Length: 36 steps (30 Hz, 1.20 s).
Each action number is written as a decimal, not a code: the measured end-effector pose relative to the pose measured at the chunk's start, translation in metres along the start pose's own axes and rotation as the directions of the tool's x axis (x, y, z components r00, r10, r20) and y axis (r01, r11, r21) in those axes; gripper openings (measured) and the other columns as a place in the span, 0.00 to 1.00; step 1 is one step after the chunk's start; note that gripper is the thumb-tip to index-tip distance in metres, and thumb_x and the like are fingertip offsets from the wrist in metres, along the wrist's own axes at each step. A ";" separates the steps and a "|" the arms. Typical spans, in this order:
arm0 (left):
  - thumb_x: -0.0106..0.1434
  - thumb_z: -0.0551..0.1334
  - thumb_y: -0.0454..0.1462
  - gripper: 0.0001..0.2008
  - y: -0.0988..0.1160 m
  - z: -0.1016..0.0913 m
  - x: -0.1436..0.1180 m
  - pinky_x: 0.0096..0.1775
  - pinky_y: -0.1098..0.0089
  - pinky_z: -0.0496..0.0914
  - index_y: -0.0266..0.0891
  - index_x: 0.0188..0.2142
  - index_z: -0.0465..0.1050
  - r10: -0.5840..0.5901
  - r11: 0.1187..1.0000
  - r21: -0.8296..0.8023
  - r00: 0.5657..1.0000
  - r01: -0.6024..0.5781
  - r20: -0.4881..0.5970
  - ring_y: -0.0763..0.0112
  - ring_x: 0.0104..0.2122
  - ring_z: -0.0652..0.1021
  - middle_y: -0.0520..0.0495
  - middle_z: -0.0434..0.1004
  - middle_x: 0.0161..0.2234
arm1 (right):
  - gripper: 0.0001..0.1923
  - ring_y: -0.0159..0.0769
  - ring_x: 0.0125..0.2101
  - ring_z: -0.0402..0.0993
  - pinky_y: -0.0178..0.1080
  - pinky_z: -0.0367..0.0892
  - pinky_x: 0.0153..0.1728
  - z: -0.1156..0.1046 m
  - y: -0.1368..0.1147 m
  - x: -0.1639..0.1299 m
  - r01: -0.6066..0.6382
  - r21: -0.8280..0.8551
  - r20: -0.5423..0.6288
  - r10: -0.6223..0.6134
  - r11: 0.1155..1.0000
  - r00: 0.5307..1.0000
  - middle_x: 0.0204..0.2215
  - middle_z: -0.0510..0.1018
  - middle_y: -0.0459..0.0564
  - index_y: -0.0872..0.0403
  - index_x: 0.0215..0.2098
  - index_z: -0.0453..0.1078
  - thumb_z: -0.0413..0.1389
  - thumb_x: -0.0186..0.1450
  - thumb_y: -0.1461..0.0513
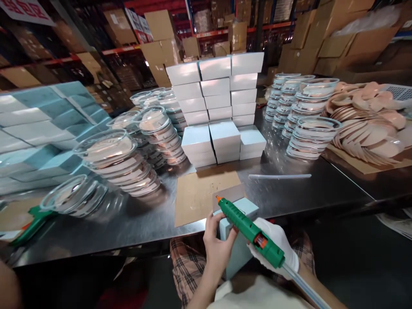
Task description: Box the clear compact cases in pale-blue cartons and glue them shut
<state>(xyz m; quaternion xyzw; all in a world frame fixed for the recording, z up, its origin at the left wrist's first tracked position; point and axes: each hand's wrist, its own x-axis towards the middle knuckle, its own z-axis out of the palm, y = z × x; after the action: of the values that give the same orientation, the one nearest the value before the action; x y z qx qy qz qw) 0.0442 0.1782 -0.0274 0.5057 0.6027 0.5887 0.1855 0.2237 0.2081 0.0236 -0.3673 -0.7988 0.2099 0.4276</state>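
My right hand (277,240), in a white glove, is wrapped round a green hot glue gun (249,229). A clear glue stick (302,283) runs out of the gun's back end, and its orange nozzle points up and left. Bare fingers of my left hand (217,244) grip a light blue box (246,206) by its near left side. The box is at the table's front edge, partly hidden behind the gun, with a flap raised at its far side. Beneath the nozzle lies a flat piece of cardboard (189,199).
White boxes (225,137) are stacked behind the cardboard. Stacks of clear round dishes (119,159) stand left and right. A loose glue stick (280,176) lies at right, near pinkish flat pieces (370,124). Another green glue gun (32,223) rests at far left.
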 end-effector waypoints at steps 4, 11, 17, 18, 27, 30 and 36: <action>0.62 0.71 0.47 0.14 0.000 -0.002 -0.002 0.60 0.51 0.68 0.44 0.43 0.80 -0.012 1.000 0.022 1.000 0.012 -0.003 0.49 0.57 0.76 0.44 0.83 0.45 | 0.08 0.32 0.21 0.72 0.33 0.67 0.24 -0.001 0.007 -0.002 0.005 -0.072 0.020 -0.003 0.997 1.000 0.22 0.74 0.44 0.50 0.27 0.63 0.58 0.62 0.62; 0.60 0.72 0.52 0.18 -0.004 -0.008 -0.007 0.61 0.51 0.66 0.45 0.43 0.80 -0.107 0.994 0.001 0.994 0.107 -0.035 0.47 0.60 0.73 0.43 0.81 0.46 | 0.10 0.36 0.25 0.75 0.37 0.72 0.29 -0.016 0.034 -0.016 -0.245 0.109 -0.010 0.247 0.963 0.969 0.25 0.76 0.46 0.51 0.30 0.68 0.61 0.66 0.57; 0.57 0.74 0.53 0.20 -0.008 -0.014 -0.009 0.61 0.53 0.65 0.44 0.43 0.79 -0.215 0.973 -0.097 0.975 0.210 -0.052 0.47 0.60 0.73 0.43 0.80 0.47 | 0.16 0.42 0.25 0.77 0.42 0.76 0.30 -0.023 0.055 -0.027 -0.545 0.331 -0.001 0.578 0.771 0.816 0.25 0.81 0.50 0.51 0.31 0.77 0.67 0.60 0.48; 0.57 0.74 0.53 0.21 -0.008 -0.016 -0.008 0.60 0.54 0.65 0.44 0.43 0.79 -0.240 0.965 -0.122 0.969 0.232 -0.055 0.48 0.59 0.74 0.43 0.79 0.48 | 0.18 0.40 0.23 0.76 0.41 0.75 0.28 -0.022 0.059 -0.023 -0.581 0.371 0.033 0.615 0.725 0.788 0.23 0.80 0.50 0.52 0.33 0.79 0.65 0.60 0.46; 0.53 0.76 0.54 0.24 0.010 -0.032 0.001 0.51 0.61 0.71 0.43 0.42 0.78 -0.318 0.906 -0.309 0.947 0.291 -0.041 0.53 0.49 0.77 0.44 0.78 0.44 | 0.25 0.39 0.18 0.74 0.40 0.71 0.23 0.002 0.108 0.046 -0.839 0.361 0.319 0.792 0.406 0.521 0.18 0.78 0.54 0.55 0.27 0.75 0.55 0.65 0.43; 0.52 0.76 0.54 0.24 0.013 -0.034 0.001 0.48 0.63 0.71 0.43 0.40 0.78 -0.311 0.908 -0.310 0.949 0.281 -0.052 0.55 0.46 0.78 0.44 0.77 0.44 | 0.20 0.39 0.21 0.75 0.38 0.69 0.25 -0.016 0.098 0.048 -0.827 0.262 0.185 0.815 0.497 0.549 0.16 0.75 0.49 0.52 0.22 0.73 0.63 0.63 0.47; 0.52 0.76 0.55 0.24 0.021 -0.024 -0.001 0.47 0.63 0.71 0.43 0.39 0.78 -0.237 0.925 -0.297 0.971 0.238 0.040 0.55 0.46 0.78 0.44 0.77 0.43 | 0.28 0.49 0.47 0.81 0.45 0.74 0.49 -0.019 0.042 0.060 -0.633 0.502 0.372 0.514 0.589 0.773 0.46 0.86 0.54 0.54 0.50 0.81 0.69 0.57 0.47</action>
<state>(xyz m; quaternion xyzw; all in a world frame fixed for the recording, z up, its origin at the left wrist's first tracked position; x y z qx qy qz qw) 0.0331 0.1604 -0.0030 0.3962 0.5628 0.6456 0.3310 0.2350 0.2818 0.0384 -0.4285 -0.5626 0.6127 0.3527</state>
